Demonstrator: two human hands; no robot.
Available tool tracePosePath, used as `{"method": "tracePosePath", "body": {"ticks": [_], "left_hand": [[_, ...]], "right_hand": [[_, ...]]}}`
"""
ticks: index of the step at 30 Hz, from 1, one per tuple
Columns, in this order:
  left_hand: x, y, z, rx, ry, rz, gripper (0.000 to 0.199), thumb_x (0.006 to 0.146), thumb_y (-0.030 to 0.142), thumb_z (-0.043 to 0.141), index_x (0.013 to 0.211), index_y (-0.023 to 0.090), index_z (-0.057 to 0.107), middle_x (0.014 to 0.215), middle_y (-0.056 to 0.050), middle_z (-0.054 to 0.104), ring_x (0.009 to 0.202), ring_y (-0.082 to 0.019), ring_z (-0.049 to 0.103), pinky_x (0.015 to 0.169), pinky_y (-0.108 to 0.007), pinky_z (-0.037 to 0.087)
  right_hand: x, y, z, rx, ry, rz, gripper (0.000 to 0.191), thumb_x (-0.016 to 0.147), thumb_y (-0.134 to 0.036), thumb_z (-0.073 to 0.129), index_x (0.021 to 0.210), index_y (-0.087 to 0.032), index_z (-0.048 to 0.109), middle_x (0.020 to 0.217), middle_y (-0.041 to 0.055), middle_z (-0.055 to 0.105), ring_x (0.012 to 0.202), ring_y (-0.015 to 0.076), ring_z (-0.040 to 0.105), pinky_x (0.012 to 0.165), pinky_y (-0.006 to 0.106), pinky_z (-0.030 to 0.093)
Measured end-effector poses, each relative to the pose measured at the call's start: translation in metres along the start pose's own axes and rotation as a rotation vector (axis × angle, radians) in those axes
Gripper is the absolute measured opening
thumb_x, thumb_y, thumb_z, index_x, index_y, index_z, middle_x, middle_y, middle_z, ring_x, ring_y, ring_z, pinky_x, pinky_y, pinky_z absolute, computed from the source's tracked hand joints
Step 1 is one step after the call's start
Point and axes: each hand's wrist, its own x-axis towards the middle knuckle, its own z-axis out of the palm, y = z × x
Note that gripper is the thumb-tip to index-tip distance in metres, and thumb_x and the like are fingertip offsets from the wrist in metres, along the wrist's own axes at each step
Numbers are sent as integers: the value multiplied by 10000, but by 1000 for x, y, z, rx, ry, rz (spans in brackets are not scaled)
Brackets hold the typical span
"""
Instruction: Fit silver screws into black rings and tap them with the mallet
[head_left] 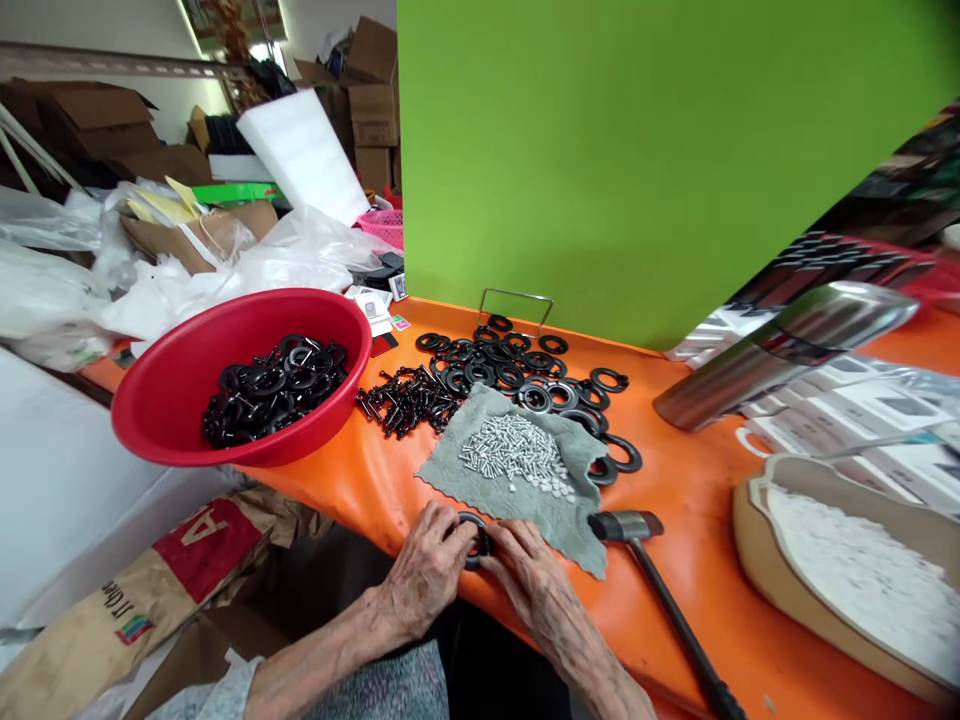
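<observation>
Between my two hands a black ring (pixel 472 522) rests at the front edge of the orange table, partly covered by fingers. My left hand (pixel 429 568) grips its left side with bent fingers. From the right, my right hand (pixel 529 570) pinches the ring's other side. Just beyond lies a grey-green cloth (pixel 457 450) bearing a heap of small silver pins (pixel 510 447) and several pale round pieces (pixel 553 487). Behind the cloth are a pile of black rings (pixel 510 375) and a pile of small black stem-like parts (pixel 411 400). A hammer (pixel 630 526) lies right of my right hand.
A red basin (pixel 150 420) of black ring parts stands at the left. To the right are a beige tub (pixel 757 530) of white pieces, a metal cylinder (pixel 750 375) and stacked small boxes (pixel 862 410). A green panel (pixel 637 170) rises behind the table (pixel 690 480).
</observation>
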Motion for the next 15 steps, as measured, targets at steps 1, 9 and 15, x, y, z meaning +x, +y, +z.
{"method": "tracePosePath", "body": {"ticks": [1, 9, 15], "left_hand": [[1, 1, -5, -21, -24, -1, 252, 917, 82, 387, 1068, 177, 566, 934, -65, 533, 888, -207, 462, 838, -364, 485], [14, 13, -42, -25, -244, 58, 354, 736, 136, 585, 1074, 185, 492, 1080, -78, 500, 1004, -243, 450, 917, -390, 413], [18, 8, -28, -176, -251, -74, 122, 890, 142, 522, 997, 200, 524, 1011, -34, 544, 985, -190, 509, 921, -339, 415]], "right_hand": [[1, -2, -2, 12, -3, 6, 197, 938, -232, 456, 1096, -242, 574, 970, 61, 633, 872, 205, 614, 769, 348, 554], [14, -22, -12, 79, -38, 146, 320, 961, -467, 403, 844, -237, 591, 682, -18, 573, 604, 140, 571, 545, 238, 479], [-25, 7, -48, -162, 139, 275, 382, 934, -475, 417, 1050, -161, 602, 968, 139, 619, 888, 277, 606, 792, 423, 491]]}}
